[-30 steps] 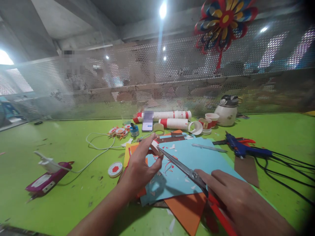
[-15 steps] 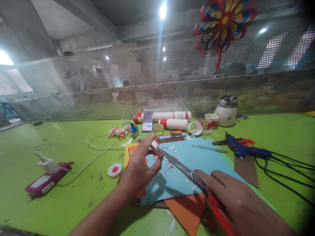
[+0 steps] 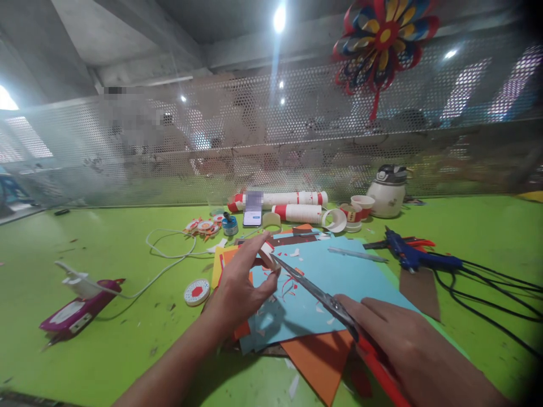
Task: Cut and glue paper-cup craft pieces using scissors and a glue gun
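My left hand (image 3: pixel 244 280) is closed on a small red-and-white paper piece (image 3: pixel 267 249), gripping it between thumb and fingers; its lower part is partly hidden by them. My right hand (image 3: pixel 394 333) is wrapped around the red handles of a pair of scissors (image 3: pixel 316 291). The blades point up and left, and their tip meets or lies close to the paper piece; contact is hard to tell. Beneath both hands lie light blue paper sheets (image 3: pixel 356 294), strewn with red and white scraps. An orange sheet (image 3: pixel 320 362) sticks out below them.
Right of the papers lies a blue glue gun (image 3: pixel 418 254) with black cables. At left are a round decorated disc (image 3: pixel 197 292) and a purple power strip (image 3: pixel 80 308) with a white cable. Behind stand a phone (image 3: pixel 253 210), stacked paper cups (image 3: pixel 297 213) and a white jug (image 3: pixel 387 192).
The whole view has shifted slightly. Both hands keep nearly the same pose, with the scissors still at the paper piece.
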The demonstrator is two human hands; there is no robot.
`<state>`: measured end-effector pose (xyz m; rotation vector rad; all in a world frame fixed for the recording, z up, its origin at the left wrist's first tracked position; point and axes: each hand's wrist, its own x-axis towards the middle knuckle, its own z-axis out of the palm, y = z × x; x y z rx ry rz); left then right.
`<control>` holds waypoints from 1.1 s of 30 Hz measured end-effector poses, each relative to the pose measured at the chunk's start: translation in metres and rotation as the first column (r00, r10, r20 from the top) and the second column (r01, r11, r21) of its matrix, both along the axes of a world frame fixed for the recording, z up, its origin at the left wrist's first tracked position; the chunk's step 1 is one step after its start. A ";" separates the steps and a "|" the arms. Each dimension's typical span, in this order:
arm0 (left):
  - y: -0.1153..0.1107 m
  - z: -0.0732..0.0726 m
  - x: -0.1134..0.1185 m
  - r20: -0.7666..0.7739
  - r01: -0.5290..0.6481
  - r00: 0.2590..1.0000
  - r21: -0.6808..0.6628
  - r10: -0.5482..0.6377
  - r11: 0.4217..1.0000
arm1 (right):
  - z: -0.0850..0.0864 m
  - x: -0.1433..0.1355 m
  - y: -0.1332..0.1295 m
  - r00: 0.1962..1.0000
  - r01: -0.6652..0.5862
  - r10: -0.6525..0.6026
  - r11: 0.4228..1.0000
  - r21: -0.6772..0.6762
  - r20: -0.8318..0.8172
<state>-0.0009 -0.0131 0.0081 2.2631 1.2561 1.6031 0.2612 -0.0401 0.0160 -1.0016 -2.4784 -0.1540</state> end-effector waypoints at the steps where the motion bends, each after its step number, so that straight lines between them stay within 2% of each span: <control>1: 0.001 0.000 0.000 0.016 0.017 1.000 -0.007 -0.017 1.000 | 0.002 0.000 0.000 1.000 0.005 -0.005 0.999 -0.032 -0.018; 4: 0.003 0.001 -0.002 0.058 0.064 0.996 -0.041 -0.061 0.997 | 0.008 -0.002 0.002 0.996 -0.017 0.000 0.978 -0.206 -0.084; 8: 0.003 0.003 -0.003 0.095 0.107 0.991 -0.082 -0.099 0.991 | 0.016 -0.004 0.006 0.978 -0.141 0.043 0.856 -0.497 -0.204; 11: 0.002 0.004 -0.002 0.117 0.117 0.988 -0.129 -0.102 0.985 | 0.020 -0.004 0.007 0.961 -0.198 0.034 0.777 -0.597 -0.274; 14: 0.000 0.006 0.000 0.165 0.157 0.978 -0.190 -0.126 0.969 | 0.022 -0.003 0.008 0.964 -0.210 0.045 0.739 -0.640 -0.264; 17: 0.000 0.009 0.000 0.209 0.160 0.971 -0.225 -0.113 0.961 | 0.019 0.001 0.010 0.968 -0.204 0.062 0.757 -0.621 -0.243; 20: -0.001 0.012 -0.001 0.251 0.159 0.963 -0.248 -0.095 0.956 | 0.013 0.007 0.016 0.969 -0.151 0.026 0.850 -0.504 -0.246; 23: -0.004 0.016 -0.002 0.301 0.283 0.935 -0.311 -0.188 0.908 | 0.011 0.009 0.022 0.966 -0.117 0.007 0.905 -0.410 -0.259; 25: -0.006 0.018 -0.005 0.373 0.418 0.881 -0.328 -0.290 0.847 | 0.014 0.009 0.022 0.962 -0.164 0.049 0.890 -0.425 -0.267; 28: -0.006 0.023 -0.012 0.499 0.589 0.765 -0.284 -0.408 0.757 | 0.017 0.010 0.019 0.953 -0.242 0.110 0.838 -0.489 -0.282; 31: -0.006 0.027 -0.020 0.540 0.633 0.723 -0.267 -0.432 0.726 | 0.016 0.013 0.015 0.943 -0.273 0.128 0.827 -0.492 -0.308; 33: -0.006 0.028 -0.023 0.538 0.628 0.731 -0.290 -0.420 0.722 | 0.011 0.016 0.012 0.950 -0.247 0.125 0.862 -0.442 -0.287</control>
